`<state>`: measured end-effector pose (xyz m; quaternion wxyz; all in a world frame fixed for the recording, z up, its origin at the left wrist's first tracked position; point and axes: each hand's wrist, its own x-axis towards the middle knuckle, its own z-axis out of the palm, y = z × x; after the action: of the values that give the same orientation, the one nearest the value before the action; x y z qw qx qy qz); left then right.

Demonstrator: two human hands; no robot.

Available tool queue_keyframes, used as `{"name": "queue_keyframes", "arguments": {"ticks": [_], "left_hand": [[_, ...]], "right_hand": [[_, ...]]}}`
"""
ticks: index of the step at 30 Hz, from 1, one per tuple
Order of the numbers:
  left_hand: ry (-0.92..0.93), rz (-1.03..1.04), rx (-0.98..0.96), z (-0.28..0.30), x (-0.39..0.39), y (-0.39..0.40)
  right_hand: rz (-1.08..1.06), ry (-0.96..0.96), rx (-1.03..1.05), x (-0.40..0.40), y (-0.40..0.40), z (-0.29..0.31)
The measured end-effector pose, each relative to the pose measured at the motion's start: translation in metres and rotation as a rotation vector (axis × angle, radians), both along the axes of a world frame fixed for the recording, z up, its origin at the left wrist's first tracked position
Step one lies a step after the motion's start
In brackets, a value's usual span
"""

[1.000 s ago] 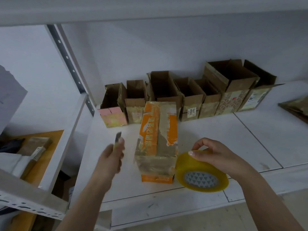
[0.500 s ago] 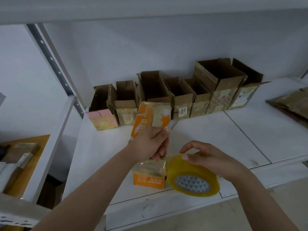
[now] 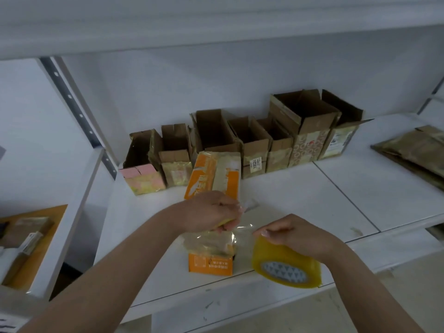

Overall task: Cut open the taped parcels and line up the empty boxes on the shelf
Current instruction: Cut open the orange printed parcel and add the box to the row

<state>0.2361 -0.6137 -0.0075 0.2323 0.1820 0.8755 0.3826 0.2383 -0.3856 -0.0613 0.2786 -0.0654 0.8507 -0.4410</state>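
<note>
Left hand (image 3: 209, 211) on the orange parcel (image 3: 213, 179); right hand (image 3: 298, 234) grips the tape roll (image 3: 286, 265).

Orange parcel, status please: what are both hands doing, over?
Left hand gripping cutter on orange parcel. Right hand holding tape roll. Clear tape strip stretched between. Seven opened boxes lined behind.

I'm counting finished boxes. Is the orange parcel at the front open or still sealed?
Still sealed: the orange parcel shows closed, tape-covered faces, unlike the open boxes behind.
</note>
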Motion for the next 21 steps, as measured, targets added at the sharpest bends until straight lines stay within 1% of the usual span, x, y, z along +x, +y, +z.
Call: {"name": "queue_keyframes", "arguments": {"ticks": [3, 6, 8, 9, 12, 15, 19, 21], "left_hand": [[-0.022, -0.145, -0.254, 0.019, -0.002, 0.009], [-0.029, -0.150, -0.513, 0.022, -0.008, 0.028], [-0.035, -0.111, -0.631, 0.021, -0.009, 0.040], [-0.033, -0.139, -0.694, 0.021, -0.010, 0.045], [0.007, -0.195, -0.823, 0.019, -0.013, 0.057], [0.063, -0.231, -0.940, 0.016, -0.012, 0.066], [0.131, -0.262, -1.011, 0.015, -0.010, 0.070], [0.135, -0.275, -1.018, 0.016, -0.010, 0.068]], "right_hand": [[-0.036, 0.050, 0.073, 0.002, 0.002, 0.000], [-0.035, 0.109, 0.201, 0.007, 0.004, 0.009], [-0.020, 0.153, 0.281, 0.012, 0.003, 0.015], [-0.018, 0.171, 0.306, 0.015, 0.002, 0.019], [-0.016, 0.228, 0.365, 0.021, 0.000, 0.025], [-0.033, 0.240, 0.369, 0.025, -0.002, 0.026], [-0.047, 0.231, 0.377, 0.027, -0.004, 0.023], [-0.066, 0.214, 0.361, 0.029, -0.003, 0.022]]}}
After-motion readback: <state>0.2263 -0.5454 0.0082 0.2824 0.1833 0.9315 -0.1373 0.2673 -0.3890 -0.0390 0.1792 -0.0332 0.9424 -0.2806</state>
